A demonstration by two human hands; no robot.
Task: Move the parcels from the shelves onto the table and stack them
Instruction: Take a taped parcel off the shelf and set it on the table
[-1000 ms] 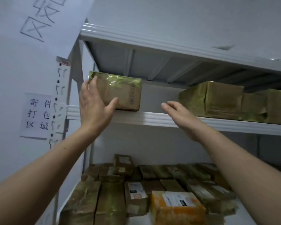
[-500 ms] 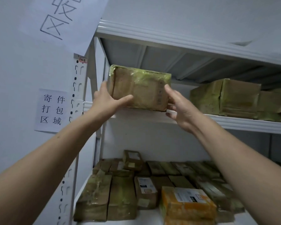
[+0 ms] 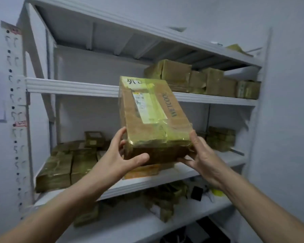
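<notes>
**Both hands holding one taped parcel clear of the shelves**

The fingers point(image 3: 119, 137) of the left hand point(image 3: 119, 162) are curling round the parcel's point(image 3: 153, 116) near left corner, with the thumb pressing across its near end face. The right hand point(image 3: 200, 155) is cupping the near right corner, and its fingertips are going underneath, out of sight. Gripping both corners is probably steadying a long box whose glossy tape wrap looks slippery.

The parcel is hanging in the air between the two hands. It is tilting with its far end raised and its labelled face turned toward the camera. It is touching no shelf and is crossing in front of the middle shelf edge point(image 3: 68, 86).

Behind it, more boxes point(image 3: 200, 79) are sitting on that shelf to the right, and others point(image 3: 60, 165) are crowding the shelf below. The surface is not showing in view, so the carry and the stacking are, I judge, yet to come.
</notes>
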